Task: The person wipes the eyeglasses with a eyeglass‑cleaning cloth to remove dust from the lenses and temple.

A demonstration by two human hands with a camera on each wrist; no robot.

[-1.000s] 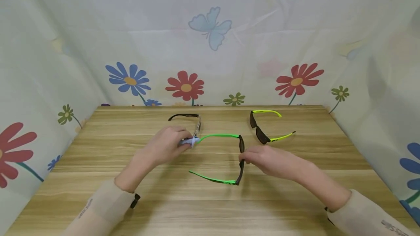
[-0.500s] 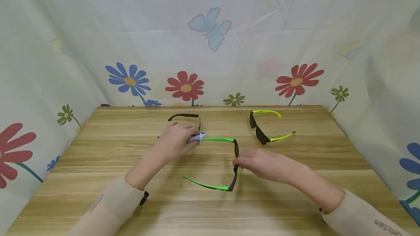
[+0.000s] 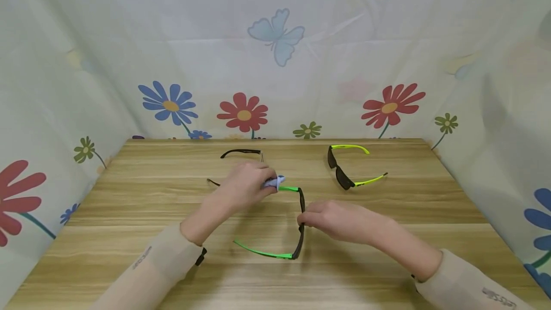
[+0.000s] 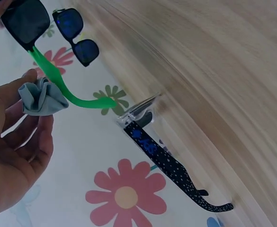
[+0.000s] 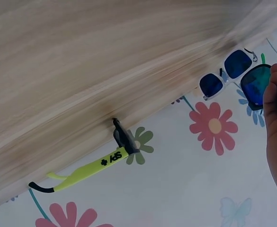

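Note:
Sunglasses with green temples and a black front (image 3: 296,249) are held over the table, temples unfolded and pointing left. My right hand (image 3: 340,220) pinches the front near the bridge. In my left hand (image 3: 241,186) is a bunched light blue cloth (image 3: 273,183), pinched around the far green temple close to its hinge. The left wrist view shows the cloth (image 4: 43,98) against that green temple (image 4: 58,85), whose curved tip sticks out beyond it. The right wrist view catches one blue-green lens (image 5: 255,85) beside my fingers.
Behind my left hand lie clear-fronted sunglasses with black speckled temples (image 4: 164,163), partly hidden in the head view. Yellow-templed sunglasses (image 3: 343,177) rest at the back right of the wooden table (image 3: 366,276). A flowered cloth backdrop (image 3: 327,71) encloses the back and sides.
My left hand has slid the cloth rightward along the green temple, from its tip to near the hinge. My right hand has drawn the sunglasses left and slightly nearer.

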